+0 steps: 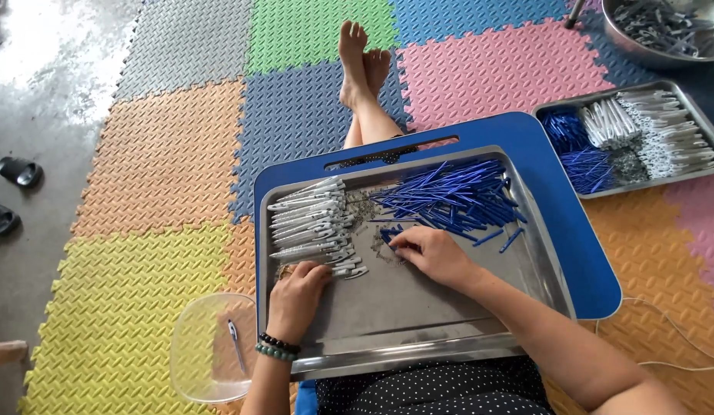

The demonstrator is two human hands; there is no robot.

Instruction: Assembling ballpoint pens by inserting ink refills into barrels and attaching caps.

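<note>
A metal tray (418, 307) rests on a blue lap desk (580, 253) over my legs. A row of white pen barrels (311, 219) lies at the tray's left, a heap of blue pen refills (457, 196) at its upper right, and small grey springs (364, 211) between them. My left hand (295, 296) lies palm down at the lower end of the white barrels, fingers curled on one. My right hand (430, 253) pinches small parts near the blue refills at the tray's middle.
A clear plastic bowl (207, 350) holding one pen sits on the foam mats at lower left. A second metal tray (641, 138) of sorted pen parts lies at right, a steel basin (664, 31) beyond it. Black sandals (18, 170) rest on concrete at left.
</note>
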